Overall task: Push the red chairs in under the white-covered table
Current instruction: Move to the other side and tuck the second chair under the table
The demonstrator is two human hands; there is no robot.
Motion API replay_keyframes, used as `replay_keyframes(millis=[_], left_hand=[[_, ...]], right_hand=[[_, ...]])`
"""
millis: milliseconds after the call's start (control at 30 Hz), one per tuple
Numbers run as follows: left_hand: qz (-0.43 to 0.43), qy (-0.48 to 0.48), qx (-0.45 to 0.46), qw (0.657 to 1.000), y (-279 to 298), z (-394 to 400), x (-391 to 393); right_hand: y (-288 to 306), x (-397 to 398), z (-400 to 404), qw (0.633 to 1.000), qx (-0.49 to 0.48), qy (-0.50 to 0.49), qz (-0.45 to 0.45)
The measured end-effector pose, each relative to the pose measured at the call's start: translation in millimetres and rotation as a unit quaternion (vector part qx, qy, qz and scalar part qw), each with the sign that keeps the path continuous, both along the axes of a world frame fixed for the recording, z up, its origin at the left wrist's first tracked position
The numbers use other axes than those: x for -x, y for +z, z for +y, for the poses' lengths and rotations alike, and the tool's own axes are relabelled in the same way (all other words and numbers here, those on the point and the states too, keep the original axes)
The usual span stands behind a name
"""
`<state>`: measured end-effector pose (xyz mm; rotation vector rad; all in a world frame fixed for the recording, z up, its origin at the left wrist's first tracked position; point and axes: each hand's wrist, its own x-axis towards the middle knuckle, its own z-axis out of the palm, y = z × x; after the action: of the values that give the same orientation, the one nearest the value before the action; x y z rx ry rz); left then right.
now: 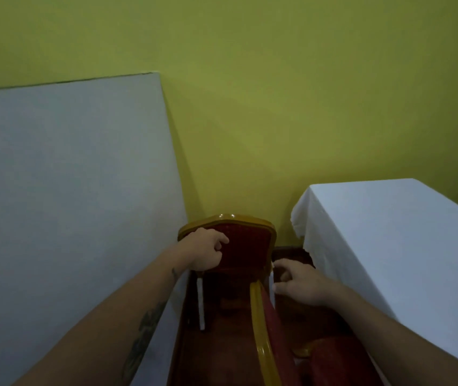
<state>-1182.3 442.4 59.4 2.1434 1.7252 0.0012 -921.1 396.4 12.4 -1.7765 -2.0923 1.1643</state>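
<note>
A red chair (pixel 246 246) with a gold frame stands at the far end of the narrow gap, its back facing me. My left hand (pixel 205 249) grips the top left corner of that chair's back. A second red chair (pixel 269 324) stands nearer to me, seen edge-on, its seat under the white-covered table (pixel 395 232) on the right. My right hand (pixel 297 282) hovers with fingers apart just right of the far chair's back, holding nothing.
A second white-covered table (pixel 68 190) fills the left side. A green wall (pixel 278 107) closes off the far end. The dark red floor (pixel 222 355) between the two tables is a narrow strip.
</note>
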Motion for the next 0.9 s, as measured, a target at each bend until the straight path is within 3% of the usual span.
replay_keyframes(millis=[200, 433, 633, 900], left_hand=[[-0.045, -0.003, -0.024, 0.999, -18, 94, 31], [-0.068, 0.004, -0.052, 0.996, -58, 194, 51], [-0.035, -0.012, 0.081, 0.996, -101, 235, 48], [-0.075, -0.008, 0.104, 0.992, -112, 257, 49]], right_hand=[[6, 43, 93, 0.998, -0.026, -0.03, -0.04], [-12, 96, 201, 0.977, -0.043, -0.015, -0.209], [-40, 117, 247, 0.964, -0.052, -0.015, -0.262], [-83, 99, 275, 0.959, -0.054, -0.051, -0.273]])
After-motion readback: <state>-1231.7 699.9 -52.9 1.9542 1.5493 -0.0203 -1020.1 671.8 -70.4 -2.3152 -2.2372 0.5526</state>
